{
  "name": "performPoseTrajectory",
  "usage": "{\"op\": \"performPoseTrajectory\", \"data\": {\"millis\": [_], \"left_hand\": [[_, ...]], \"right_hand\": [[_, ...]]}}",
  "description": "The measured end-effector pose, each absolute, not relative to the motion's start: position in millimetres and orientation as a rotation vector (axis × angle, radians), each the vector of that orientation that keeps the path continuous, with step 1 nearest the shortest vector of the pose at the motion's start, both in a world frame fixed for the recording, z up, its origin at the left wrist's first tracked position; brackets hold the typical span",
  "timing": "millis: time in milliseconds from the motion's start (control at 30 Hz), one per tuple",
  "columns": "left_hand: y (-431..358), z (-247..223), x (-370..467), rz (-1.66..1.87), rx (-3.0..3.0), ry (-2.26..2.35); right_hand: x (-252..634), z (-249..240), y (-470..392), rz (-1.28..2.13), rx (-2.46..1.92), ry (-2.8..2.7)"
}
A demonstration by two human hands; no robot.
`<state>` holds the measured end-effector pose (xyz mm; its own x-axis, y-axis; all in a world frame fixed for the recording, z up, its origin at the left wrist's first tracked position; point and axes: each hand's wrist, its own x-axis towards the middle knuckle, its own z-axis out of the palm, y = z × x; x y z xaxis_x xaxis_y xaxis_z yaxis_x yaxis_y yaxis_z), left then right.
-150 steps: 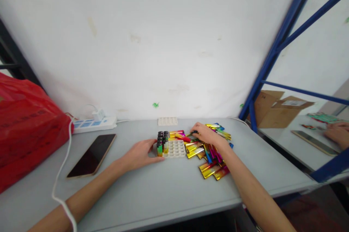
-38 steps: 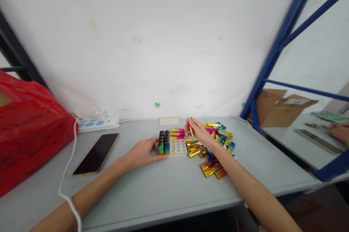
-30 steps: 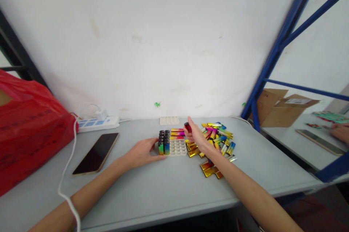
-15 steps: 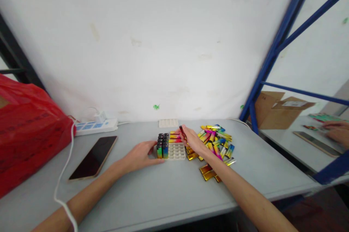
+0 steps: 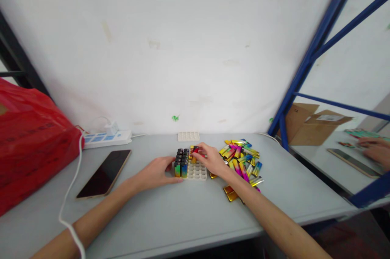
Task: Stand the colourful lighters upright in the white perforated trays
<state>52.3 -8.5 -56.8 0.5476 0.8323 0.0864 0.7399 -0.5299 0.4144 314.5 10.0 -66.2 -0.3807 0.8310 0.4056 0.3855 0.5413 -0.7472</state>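
Upright lighters with black tops (image 5: 181, 163) stand in two columns in the left part of a white holed tray (image 5: 198, 172). My left hand (image 5: 157, 174) rests at their left side, thumb at the front corner and fingers behind, apart from one another. My right hand (image 5: 211, 159) pinches a red and yellow lighter (image 5: 195, 154) over the tray, just right of the standing ones. Beside that hand, to the right, lies a loose pile of shiny yellow, pink and blue lighters (image 5: 240, 159).
A second white tray (image 5: 188, 136) lies by the wall. On the left are a phone (image 5: 104, 173), a power strip (image 5: 106, 139), a white cable (image 5: 70, 190) and a red bag (image 5: 33, 145). Past the blue frame (image 5: 300, 72) are a cardboard box (image 5: 317, 125) and another person's hand (image 5: 378, 151).
My right hand has turned and brought a lighter upright over the tray, beside the standing ones. My left hand has stayed nearly in place. The view has shifted slightly.
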Motion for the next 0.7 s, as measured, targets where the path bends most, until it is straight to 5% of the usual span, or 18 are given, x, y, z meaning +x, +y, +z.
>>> {"op": "performPoseTrajectory", "data": {"millis": [267,700], "left_hand": [[-10.6,-57.0,52.8,0.396,2.456,1.314],[-9.9,-56.9,52.8,0.397,2.469,1.308]], "right_hand": [[306.5,-71.4,15.0,0.408,-0.924,-2.122],[320.6,-53.7,10.9,0.4,-0.947,-2.309]]}}
